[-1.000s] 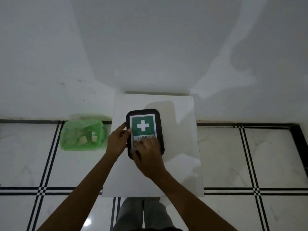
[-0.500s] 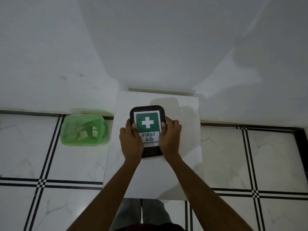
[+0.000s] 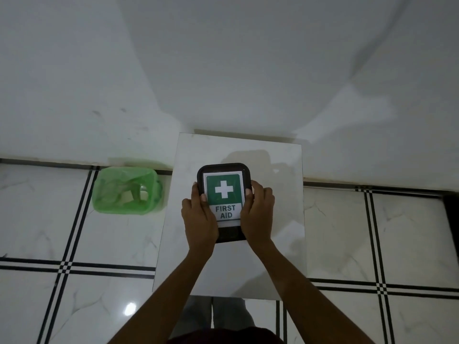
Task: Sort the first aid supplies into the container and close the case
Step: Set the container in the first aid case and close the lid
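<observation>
A black, rounded-rectangular first aid case (image 3: 223, 202) with a green-and-white label showing a white cross and the words "FIRST AID" lies flat and closed, a little below the centre of the frame, on a white rectangular tabletop (image 3: 273, 256). The left hand (image 3: 200, 220) is pressed against the case's left edge and the right hand (image 3: 257, 214) against its right edge, so the case sits squarely between the two palms. Both thumbs rest on top of the case at the side margins of the label, while the remaining fingers wrap down over the case's sides; both hands are clamped on the case, one from each side. The lower corners of the case are hidden beneath the hands, and only a short strip of its near black edge shows between the wrists. Both forearms run from the bottom of the frame up toward the case. On the left of the frame, on a white tiled floor with black lines (image 3: 74, 232), stands a green translucent plastic basket (image 3: 125, 191), well apart from the case and just beside the tabletop's left edge. A plain white wall (image 3: 223, 70) fills the upper half of the frame.
</observation>
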`<state>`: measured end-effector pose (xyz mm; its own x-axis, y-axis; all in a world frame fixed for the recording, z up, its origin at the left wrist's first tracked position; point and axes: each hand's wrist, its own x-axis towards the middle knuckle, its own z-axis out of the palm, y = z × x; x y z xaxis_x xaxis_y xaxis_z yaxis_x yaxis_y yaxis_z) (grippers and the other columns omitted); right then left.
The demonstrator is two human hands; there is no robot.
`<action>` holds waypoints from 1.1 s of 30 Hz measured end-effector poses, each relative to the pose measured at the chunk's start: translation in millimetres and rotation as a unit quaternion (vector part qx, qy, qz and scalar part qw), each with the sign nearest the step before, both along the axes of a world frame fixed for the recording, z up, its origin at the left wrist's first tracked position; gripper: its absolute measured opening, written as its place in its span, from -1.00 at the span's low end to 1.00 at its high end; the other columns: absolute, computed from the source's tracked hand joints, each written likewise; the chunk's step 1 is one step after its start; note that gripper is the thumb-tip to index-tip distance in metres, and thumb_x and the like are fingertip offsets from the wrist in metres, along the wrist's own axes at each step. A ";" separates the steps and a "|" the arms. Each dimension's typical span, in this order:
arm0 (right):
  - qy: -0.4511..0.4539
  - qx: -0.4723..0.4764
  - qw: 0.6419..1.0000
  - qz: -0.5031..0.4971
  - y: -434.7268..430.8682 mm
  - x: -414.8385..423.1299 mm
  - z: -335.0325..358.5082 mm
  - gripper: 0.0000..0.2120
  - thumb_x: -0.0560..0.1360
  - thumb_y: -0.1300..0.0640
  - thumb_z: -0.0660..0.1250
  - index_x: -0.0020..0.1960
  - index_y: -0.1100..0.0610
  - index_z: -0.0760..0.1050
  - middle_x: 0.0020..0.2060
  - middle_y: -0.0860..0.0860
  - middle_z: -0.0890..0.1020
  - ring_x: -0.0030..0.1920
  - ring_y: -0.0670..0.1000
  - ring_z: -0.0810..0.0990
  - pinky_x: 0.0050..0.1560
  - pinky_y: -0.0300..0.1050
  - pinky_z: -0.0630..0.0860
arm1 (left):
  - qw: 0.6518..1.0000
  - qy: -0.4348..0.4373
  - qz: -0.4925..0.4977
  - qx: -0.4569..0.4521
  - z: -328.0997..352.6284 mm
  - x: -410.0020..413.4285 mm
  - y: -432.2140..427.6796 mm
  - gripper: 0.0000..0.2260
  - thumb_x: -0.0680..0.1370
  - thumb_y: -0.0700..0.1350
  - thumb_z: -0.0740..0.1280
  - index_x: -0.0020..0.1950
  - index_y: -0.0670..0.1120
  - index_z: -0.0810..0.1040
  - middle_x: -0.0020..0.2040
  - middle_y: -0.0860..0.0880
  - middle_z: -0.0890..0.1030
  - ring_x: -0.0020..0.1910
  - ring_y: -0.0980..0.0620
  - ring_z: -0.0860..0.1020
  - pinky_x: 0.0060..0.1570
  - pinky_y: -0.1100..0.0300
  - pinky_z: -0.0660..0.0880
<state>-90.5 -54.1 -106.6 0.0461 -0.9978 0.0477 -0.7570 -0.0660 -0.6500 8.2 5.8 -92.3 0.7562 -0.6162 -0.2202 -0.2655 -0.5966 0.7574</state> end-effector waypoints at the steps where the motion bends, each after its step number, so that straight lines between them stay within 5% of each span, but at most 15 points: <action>1: 0.002 0.004 1.000 0.006 1.3 -0.4 0.3 -0.64 0.59 0.00 0.07 0.22 0.18 0.46 -0.01 0.13 0.55 -0.03 0.04 0.51 -0.18 -0.26 0.41 | 1.000 0.003 -0.001 0.003 -0.1 -0.5 0.9 -0.57 0.64 0.07 -0.06 0.50 0.02 0.18 0.04 -0.07 0.41 0.10 -0.05 0.46 0.01 0.03 0.51; 5: 0.016 0.072 0.997 0.004 1.8 -1.4 -0.4 -0.66 0.62 -0.05 0.03 0.06 0.18 0.43 -0.11 0.08 0.59 -0.15 0.04 0.58 -0.25 -0.21 0.45 | 0.999 -0.009 0.010 0.044 -0.5 -3.3 1.1 -0.54 0.61 0.16 -0.12 0.35 -0.02 0.36 0.10 -0.08 0.56 0.00 -0.05 0.56 -0.09 0.10 0.49; 9: 0.029 0.110 0.993 -0.011 4.8 -2.7 0.6 -0.69 0.61 -0.10 -0.01 -0.08 0.11 0.31 -0.20 0.00 0.61 -0.30 -0.03 0.57 -0.38 -0.26 0.46 | 0.998 0.004 0.008 0.062 -0.2 -2.9 2.3 -0.58 0.59 0.20 -0.13 0.04 -0.05 0.37 -0.12 -0.06 0.61 -0.21 -0.06 0.60 -0.22 0.01 0.59; 13: 0.017 0.104 0.994 -0.005 5.3 -3.1 1.4 -0.69 0.58 -0.14 -0.08 -0.09 0.08 0.23 -0.26 -0.07 0.53 -0.37 -0.07 0.52 -0.46 -0.38 0.34 | 0.999 -0.006 -0.021 0.048 0.2 -1.0 -1.0 -0.70 0.63 0.12 -0.08 0.00 -0.04 0.31 -0.20 -0.01 0.58 -0.31 0.00 0.59 -0.35 0.09 0.58; 21: 0.036 0.091 0.995 0.006 -0.5 0.4 -2.8 -0.79 0.63 -0.07 -0.04 -0.08 0.02 0.22 -0.26 -0.06 0.54 -0.33 -0.02 0.58 -0.35 -0.17 0.56 | 0.998 -0.014 -0.041 0.053 -8.3 2.9 -5.3 -0.69 0.62 0.13 -0.10 0.07 -0.03 0.30 -0.17 -0.03 0.61 -0.30 0.01 0.60 -0.37 0.12 0.57; 24: 0.065 0.071 0.995 0.012 -0.4 2.2 0.8 -0.76 0.63 -0.05 -0.02 0.00 0.09 0.31 -0.18 0.02 0.57 -0.18 0.06 0.62 -0.30 -0.10 0.59 | 0.994 -0.072 -0.056 0.067 -1.0 2.2 -6.9 -0.54 0.60 0.16 -0.17 0.30 -0.06 0.29 0.03 -0.11 0.58 -0.02 -0.12 0.59 -0.22 0.02 0.57; 27: 0.161 -0.012 0.984 0.080 -1.9 2.9 2.6 -0.43 0.57 -0.16 -0.04 0.38 0.23 0.29 0.25 0.21 0.50 0.26 0.22 0.48 0.13 0.10 0.54 | 0.950 -0.213 -0.187 0.128 1.0 3.7 -8.7 -0.43 0.59 0.11 -0.11 0.55 -0.10 -0.04 0.52 -0.20 0.19 0.48 -0.28 0.17 0.30 -0.24 0.30; 29: 0.194 -0.049 0.964 0.176 -6.3 1.5 0.0 -0.28 0.55 -0.23 0.01 0.49 0.27 0.12 0.47 0.24 0.25 0.49 0.22 0.17 0.40 0.14 0.24 | 0.930 -0.230 -0.262 0.115 -4.0 9.8 -10.1 -0.35 0.59 0.14 -0.01 0.56 -0.11 -0.18 0.58 -0.13 -0.13 0.55 -0.15 -0.17 0.44 -0.19 -0.02; 33: 0.177 -0.044 0.957 0.228 -13.4 0.6 -8.3 -0.18 0.51 -0.20 0.22 0.51 0.30 0.01 0.51 0.25 0.10 0.53 0.20 0.00 0.49 0.11 0.06 | 0.949 -0.160 -0.262 0.071 -17.3 17.3 -14.9 -0.42 0.62 0.10 -0.10 0.55 -0.12 -0.23 0.57 -0.06 -0.24 0.54 -0.01 -0.28 0.52 -0.07 -0.05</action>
<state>-89.9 -67.5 -114.9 0.5035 -0.8634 0.0325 -0.8082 -0.4840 -0.3356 25.5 -9.1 -109.6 0.3970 -0.9071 -0.1399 -0.7571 -0.4098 0.5087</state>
